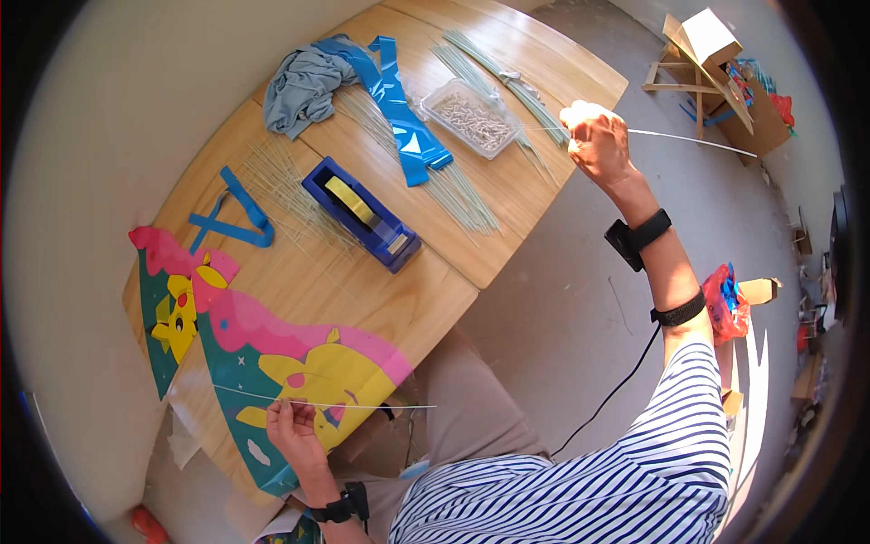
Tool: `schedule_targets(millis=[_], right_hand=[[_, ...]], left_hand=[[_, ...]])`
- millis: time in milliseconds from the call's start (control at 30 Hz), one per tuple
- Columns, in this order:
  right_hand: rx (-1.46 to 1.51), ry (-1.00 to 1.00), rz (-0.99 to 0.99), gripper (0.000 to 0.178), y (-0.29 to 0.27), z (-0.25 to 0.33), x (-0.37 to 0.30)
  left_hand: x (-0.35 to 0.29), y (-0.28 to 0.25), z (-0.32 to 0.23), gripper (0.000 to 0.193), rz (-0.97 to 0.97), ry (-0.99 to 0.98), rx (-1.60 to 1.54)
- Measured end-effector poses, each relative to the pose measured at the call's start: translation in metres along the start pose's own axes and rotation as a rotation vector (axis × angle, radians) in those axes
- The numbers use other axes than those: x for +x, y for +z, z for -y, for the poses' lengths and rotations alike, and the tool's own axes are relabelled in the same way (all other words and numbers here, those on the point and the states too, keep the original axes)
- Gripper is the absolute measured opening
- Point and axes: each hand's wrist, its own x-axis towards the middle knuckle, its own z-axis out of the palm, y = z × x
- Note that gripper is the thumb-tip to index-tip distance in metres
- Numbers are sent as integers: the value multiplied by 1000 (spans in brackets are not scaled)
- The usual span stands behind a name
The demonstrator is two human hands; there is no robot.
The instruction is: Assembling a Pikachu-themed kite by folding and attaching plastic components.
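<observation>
My left hand (pixel 296 433) pinches a thin white rod (pixel 372 406) near its middle, over a printed kite-like sheet (pixel 308 363) in pink, green and yellow with a cartoon figure. Raised past the table's right edge, my right hand (pixel 598 140) is closed round another thin pale rod (pixel 693 140), which sticks out to the right; a fainter length shows on the left of the fist. Close to the right hand stands a clear plastic box (pixel 471 118) of small pale pieces. A second printed sheet (pixel 168 317) lies at the table's left end.
On the wooden table (pixel 435 299) stands a blue tape dispenser (pixel 362 215) with yellow tape. Around it lie bundles of thin rods (pixel 462 195), blue strips (pixel 399 118), a blue ribbon (pixel 240 218) and crumpled grey cloth (pixel 308 86). Cardboard boxes (pixel 711 41) and a red bag (pixel 728 304) are on the right.
</observation>
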Motion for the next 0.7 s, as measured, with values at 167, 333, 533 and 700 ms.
schedule_targets(millis=[167,333,533,700], right_hand=[[-75,-20,67,13,20,13,17],[-33,-44,52,9,31,15,22],[-38,-49,25,6,39,15,23],[-34,-31,38,6,41,14,23]], left_hand=[[0,-4,-2,7,-27,3,12],[1,-6,-3,6,-55,-13,22],[2,-3,-2,5,-25,-5,9],[2,-2,0,5,-25,-8,3]])
